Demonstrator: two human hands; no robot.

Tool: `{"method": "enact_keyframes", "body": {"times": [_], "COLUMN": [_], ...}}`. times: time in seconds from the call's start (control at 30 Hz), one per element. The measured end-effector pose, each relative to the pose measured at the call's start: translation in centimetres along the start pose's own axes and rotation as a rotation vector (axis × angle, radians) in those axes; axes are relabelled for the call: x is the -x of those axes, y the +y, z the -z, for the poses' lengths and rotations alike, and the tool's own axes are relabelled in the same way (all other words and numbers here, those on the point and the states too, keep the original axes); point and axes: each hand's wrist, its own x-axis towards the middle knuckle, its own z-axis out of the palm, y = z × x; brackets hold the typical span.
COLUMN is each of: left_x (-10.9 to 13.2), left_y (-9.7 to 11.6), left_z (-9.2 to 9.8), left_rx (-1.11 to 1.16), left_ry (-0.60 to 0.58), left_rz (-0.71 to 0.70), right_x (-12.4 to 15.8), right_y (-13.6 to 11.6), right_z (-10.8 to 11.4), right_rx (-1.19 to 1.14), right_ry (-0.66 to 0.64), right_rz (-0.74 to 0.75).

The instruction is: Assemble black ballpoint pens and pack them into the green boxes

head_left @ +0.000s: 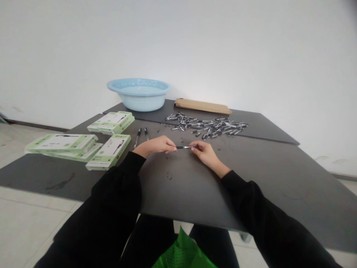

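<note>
left hand (158,145): pinching pen (183,147) at one end | right hand (205,152): pinching the other | pen: between both, over table (189,186), well inside near edge

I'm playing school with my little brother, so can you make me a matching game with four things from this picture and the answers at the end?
Things:
1. Basin
2. Long flat package
3. Pen
4. Cardboard boxes

Clues:
A. Green and white
B. Held between the left hand and the right hand
C. Brown, lying near the wall
D. Light blue

Right pairs: 1-D, 2-C, 3-B, 4-A
</note>
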Motion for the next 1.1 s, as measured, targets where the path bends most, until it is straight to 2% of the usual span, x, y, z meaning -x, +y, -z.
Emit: {"method": "enact_keyframes", "body": {"times": [0.13,0.33,0.7,0.9,1.1], "left_x": [-0.3,-0.4,0.4,0.9,1.3], "left_y": [-0.1,0.8,1.8,2.4,2.5], "left_z": [-0.4,-1.3,-1.1,-1.3,-1.6], "left_rx": [0.0,-0.007,0.082,0.103,0.139], "left_ry": [-0.021,-0.027,0.033,0.048,0.058], "left_rz": [-0.059,-0.131,-0.174,-0.142,-0.142], "right_x": [0.2,0.5,0.9,1.3,1.5], "right_y": [-0.3,-1.1,-3.2,-4.0,-4.3], "right_z": [-0.2,-0.1,0.5,0.2,0.2], "right_rx": [0.031,0.107,-0.007,0.005,0.07], "right_ry": [-0.031,-0.084,0.02,0.054,0.034], "right_rz": [-0.003,0.022,0.151,0.173,0.198]}}
